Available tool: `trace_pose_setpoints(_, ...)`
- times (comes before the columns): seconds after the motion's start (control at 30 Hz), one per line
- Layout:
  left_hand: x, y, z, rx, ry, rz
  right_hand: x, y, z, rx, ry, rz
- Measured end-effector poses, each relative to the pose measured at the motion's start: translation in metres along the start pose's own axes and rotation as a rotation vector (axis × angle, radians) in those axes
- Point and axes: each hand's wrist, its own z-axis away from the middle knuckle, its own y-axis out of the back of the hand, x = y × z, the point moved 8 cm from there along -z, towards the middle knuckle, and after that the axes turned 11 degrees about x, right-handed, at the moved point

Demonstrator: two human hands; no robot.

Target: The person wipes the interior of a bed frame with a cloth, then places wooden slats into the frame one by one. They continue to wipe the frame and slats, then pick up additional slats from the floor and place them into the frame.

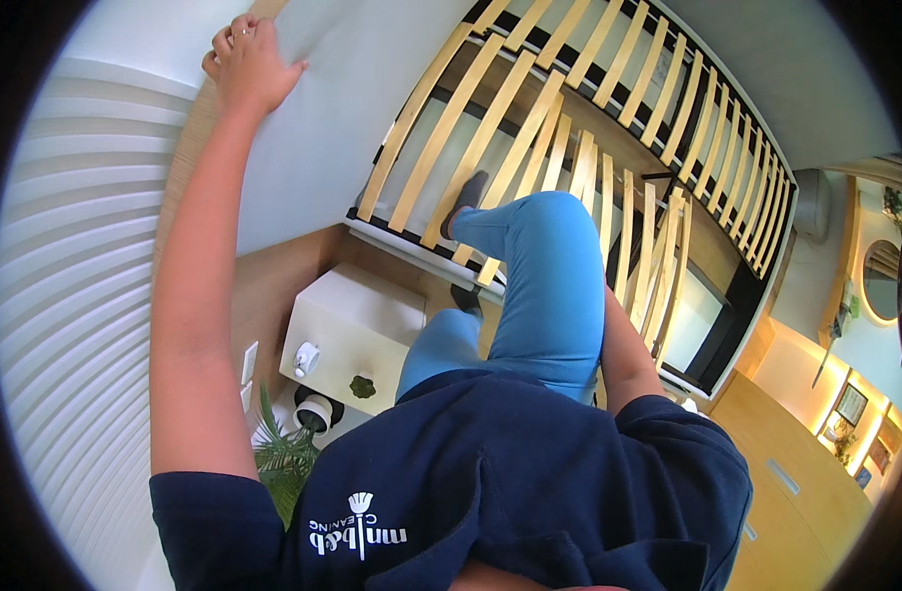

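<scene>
My left hand (249, 67) is at the upper left, with my arm stretched out. Its fingers are bent over the wooden edge (197, 133) of a pale blue-grey panel (318, 128), and its thumb sticks out over the panel. A ring shows on one finger. My right forearm (626, 347) passes behind my raised thigh, which hides the right hand. One foot in a dark sock (463, 204) is on the wooden slats (490, 128) of a black bed frame (722, 340). The other foot (465, 299) is lower, beside the frame.
A white bedside cabinet (338, 330) stands left of my legs, with a small white object (306, 359) on it. Near it is a potted plant (286, 458). White ribbed slats (87, 246) line the left side. Yellow-brown drawers (805, 483) stand at the right. Several bed slats lie askew.
</scene>
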Motion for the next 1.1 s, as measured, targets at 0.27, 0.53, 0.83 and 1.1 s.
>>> trace_pose_setpoints(0.27, 0.006, -0.003, 0.001, 0.021, -0.011, 0.03, 0.014, 0.004, 0.015, 0.001, -0.008, -0.063)
trace_pose_setpoints(0.53, 0.003, 0.0, -0.002, 0.005, 0.023, -0.009, -0.029, 0.016, 0.07, 0.082, 0.021, 0.217)
trace_pose_setpoints(0.83, 0.003, 0.007, -0.008, -0.01, 0.021, -0.037, -0.062, 0.005, 0.039, 0.011, 0.059, -0.018)
trace_pose_setpoints(1.1, 0.004, -0.004, -0.003, 0.013, 0.0, 0.016, 0.02, 0.025, 0.036, 0.089, -0.091, -0.458)
